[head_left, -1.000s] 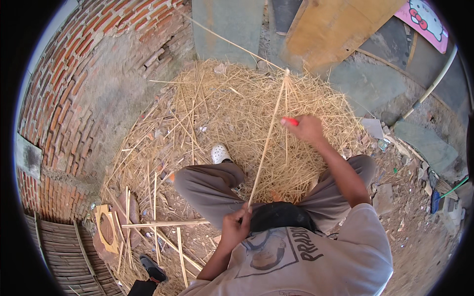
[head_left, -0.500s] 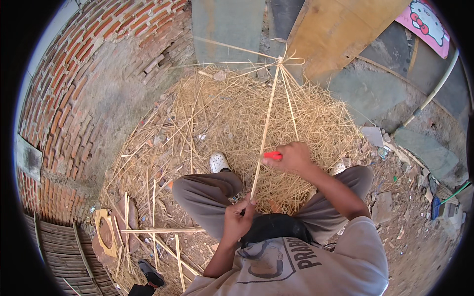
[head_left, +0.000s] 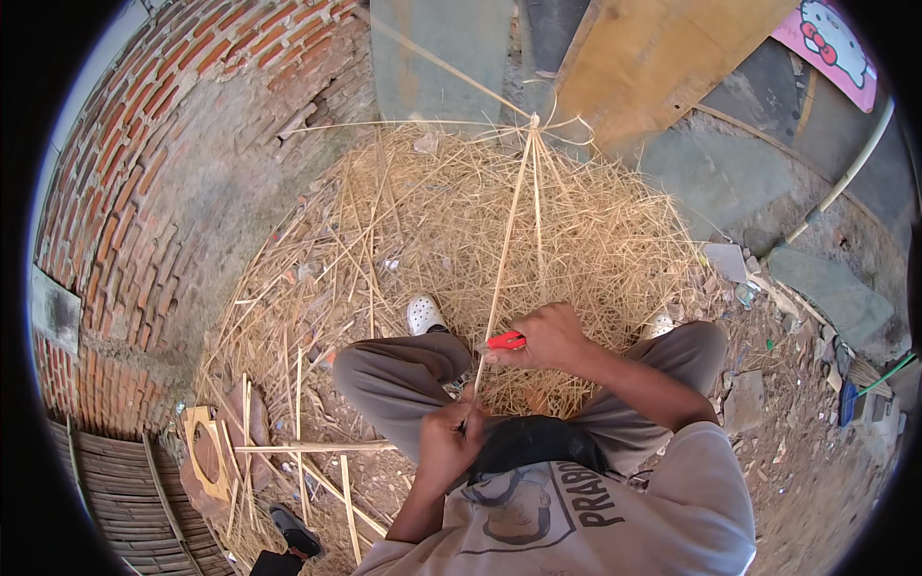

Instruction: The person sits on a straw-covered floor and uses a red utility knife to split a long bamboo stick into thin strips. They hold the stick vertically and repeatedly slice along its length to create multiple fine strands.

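A long pale strip point(head_left: 503, 245), apparently split bamboo, slants down toward me from a bunched joint point(head_left: 534, 122) where several strips meet. Around its near end the fingers of my left hand point(head_left: 448, 442) are closed, close to my lap; a small dark thing shows among them. My right hand point(head_left: 545, 338) grips a red-handled tool point(head_left: 506, 341), probably a cutter, whose working end lies against the strip just above the left hand. The blade itself is too small to make out.
A heap of straw-like shavings point(head_left: 595, 230) spreads before my crossed legs. Loose strips point(head_left: 317, 448) lie at the left near a yellow frame with a round hole point(head_left: 206, 451). A brick wall point(head_left: 125, 221) rises at left; boards point(head_left: 663, 67) lean at the back. Another person's dark shoe point(head_left: 294, 530) shows lower left.
My right hand and the red-handled tool have slid down the strip toward me. My left hand has drawn slightly nearer and left, and the bunched joint has shifted a little left.
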`<control>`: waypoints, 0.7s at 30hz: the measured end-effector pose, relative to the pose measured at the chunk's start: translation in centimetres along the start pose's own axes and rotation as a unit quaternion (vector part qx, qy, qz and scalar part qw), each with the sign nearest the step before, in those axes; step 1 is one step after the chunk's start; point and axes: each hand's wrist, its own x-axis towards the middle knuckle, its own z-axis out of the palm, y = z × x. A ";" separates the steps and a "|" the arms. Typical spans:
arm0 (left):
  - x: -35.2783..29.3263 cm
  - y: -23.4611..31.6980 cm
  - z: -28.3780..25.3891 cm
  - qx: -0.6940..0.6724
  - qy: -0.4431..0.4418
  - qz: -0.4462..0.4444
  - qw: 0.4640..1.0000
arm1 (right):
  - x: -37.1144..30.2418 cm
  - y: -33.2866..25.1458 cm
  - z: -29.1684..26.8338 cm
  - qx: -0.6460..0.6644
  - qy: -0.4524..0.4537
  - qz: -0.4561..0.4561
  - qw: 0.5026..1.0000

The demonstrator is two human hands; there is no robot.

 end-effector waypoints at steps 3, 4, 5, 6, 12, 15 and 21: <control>0.6 0.6 -0.5 0.090 -0.010 0.036 0.995 | 0.0 0.6 0.2 0.001 0.036 -0.037 0.999; 0.5 0.8 -0.5 0.101 -0.010 0.038 0.994 | 0.2 1.1 0.2 0.001 0.051 -0.045 0.998; 0.5 0.9 -0.5 0.112 -0.009 0.041 0.993 | 0.3 1.2 0.3 -0.006 0.051 -0.036 0.998; 0.6 1.0 -0.5 0.123 -0.009 0.045 0.991 | 0.5 1.3 0.3 -0.014 0.053 -0.027 0.998; -0.7 0.9 -0.8 0.124 -0.064 0.062 0.988 | 1.8 5.7 0.6 -0.021 -0.006 0.132 0.991; -0.8 0.2 -0.9 0.137 -0.036 0.035 0.989 | -0.2 2.7 2.1 -0.026 0.042 0.017 0.999; -1.6 0.4 -1.2 0.195 -0.078 0.099 0.973 | 2.1 6.1 0.2 -0.042 -0.021 0.130 0.990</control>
